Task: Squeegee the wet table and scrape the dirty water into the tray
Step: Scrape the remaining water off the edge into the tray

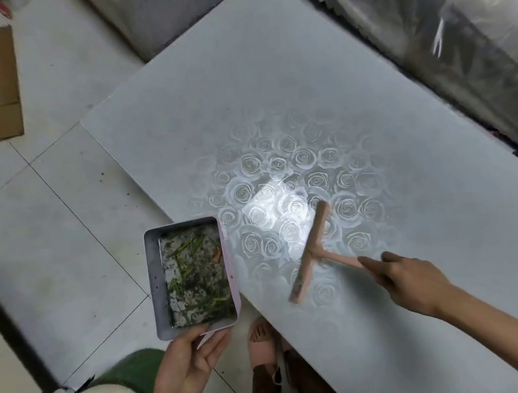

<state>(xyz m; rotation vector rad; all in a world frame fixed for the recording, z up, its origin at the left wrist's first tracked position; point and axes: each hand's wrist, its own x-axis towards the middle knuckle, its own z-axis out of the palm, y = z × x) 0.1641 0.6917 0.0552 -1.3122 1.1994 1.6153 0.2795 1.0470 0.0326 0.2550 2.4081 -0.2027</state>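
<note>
Head view: you look down on a pale counter point(304, 84) printed with roses. The tray point(155, 266) is at its left edge and the squeegee point(311, 249) lies on the surface.
Tray: a grey rectangular tray, already holding murky water and green scraps. It hangs over the floor point(52, 228), and its pink long side sits just beside the counter's edge.
Left hand: your left hand point(186, 357) grips the tray's near short end, thumb over the rim and fingers curled underneath.
Squeegee: pink and T-shaped, with its blade down on the counter. The blade is blurred, so you cannot tell how firmly it presses.
Right hand: your right hand point(413, 280) has its fingers clamped round the handle, with the index finger laid along it towards the blade.
Blade axis: it runs from far-right to near-left, roughly parallel to the counter's edge and to the tray's long side.
Key relation: the tray lies to the left of the blade, straight across from the handle, with a strip of counter between them. A pull towards that edge should carry the water over the tray's rim.
Nearer hand: the left is at the tray and the right is at the blade.
Risk: the tray looks fairly full, so a fast stroke may splash over it.
Wet patch: the bright sheen beyond the blade suggests a film of water there.
Writing: no brand, label or lettering can be read anywhere.
</note>
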